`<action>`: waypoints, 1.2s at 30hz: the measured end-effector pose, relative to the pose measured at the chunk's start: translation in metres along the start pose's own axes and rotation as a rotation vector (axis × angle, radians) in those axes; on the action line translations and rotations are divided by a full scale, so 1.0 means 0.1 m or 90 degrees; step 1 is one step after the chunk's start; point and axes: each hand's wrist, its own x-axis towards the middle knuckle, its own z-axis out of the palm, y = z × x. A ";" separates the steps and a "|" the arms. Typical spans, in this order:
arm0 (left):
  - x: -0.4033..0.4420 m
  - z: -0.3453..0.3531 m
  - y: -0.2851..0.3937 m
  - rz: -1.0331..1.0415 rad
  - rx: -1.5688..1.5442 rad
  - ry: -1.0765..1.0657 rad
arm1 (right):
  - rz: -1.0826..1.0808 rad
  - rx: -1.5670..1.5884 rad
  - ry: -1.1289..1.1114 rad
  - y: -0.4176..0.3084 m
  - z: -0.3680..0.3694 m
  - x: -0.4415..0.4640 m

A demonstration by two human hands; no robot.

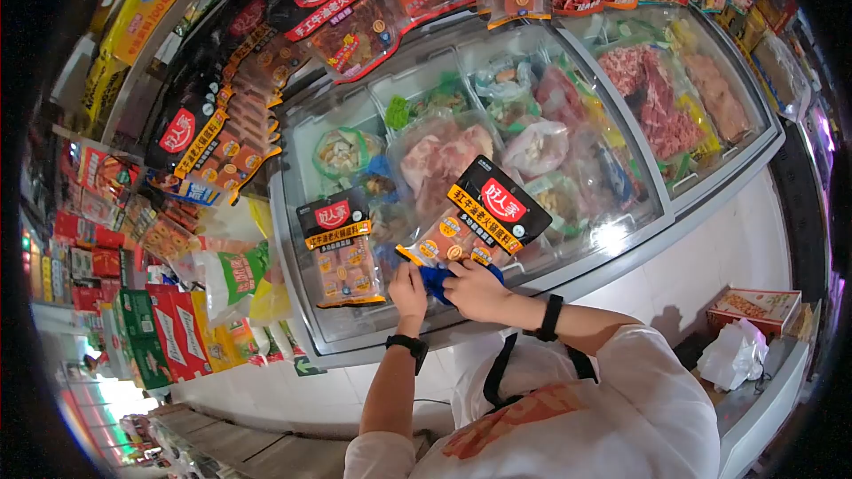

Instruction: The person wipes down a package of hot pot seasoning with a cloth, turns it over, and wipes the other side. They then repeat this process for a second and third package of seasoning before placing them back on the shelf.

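Over the freezer's glass lid (426,315), my left hand (407,294) is closed on the left end of a blue cloth (435,281). My right hand (477,291) is closed around the right part of that cloth, at the lower edge of a black and orange food packet (479,217). The packet lies tilted on the glass just beyond both hands. A second packet (342,248) of the same kind lies on the glass to the left of my left hand.
Bagged meat (444,155) shows through the freezer glass. More packets (342,22) hang along the far side. Red and green cartons (182,333) stand at the left. A white plastic bag (735,354) and a box (754,309) are at the right.
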 end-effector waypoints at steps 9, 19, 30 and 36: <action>-0.03 -0.01 -0.09 -0.110 -0.229 -0.048 | 0.072 0.050 0.198 0.13 0.03 0.58; 0.02 0.00 -0.02 -0.083 -0.257 0.020 | -0.047 -0.072 0.106 -0.04 0.17 -0.23; 0.03 0.03 -0.01 -0.027 -0.113 0.050 | -0.042 0.007 0.242 0.32 0.14 -0.08; 0.03 0.00 0.07 -0.019 -0.059 0.045 | 0.226 0.072 0.323 0.64 -0.02 0.11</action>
